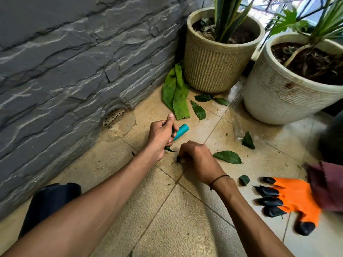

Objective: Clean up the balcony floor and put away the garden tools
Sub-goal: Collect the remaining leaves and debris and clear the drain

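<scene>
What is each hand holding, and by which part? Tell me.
The left hand grips a teal-handled tool partway along its handle, with some leaves. The right hand pinches something small and dark at the floor; what it is cannot be told.

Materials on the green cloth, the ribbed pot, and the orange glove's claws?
Green cloth: looks like microfibre, with a fuzzy matte nap and zigzag-cut edges.
Ribbed pot: probably ceramic or cast stone, beige and matte, with fine horizontal ridges and a grainy surface.
Orange glove: knit-looking fabric; its claws are glossy black, likely hard plastic.
</scene>
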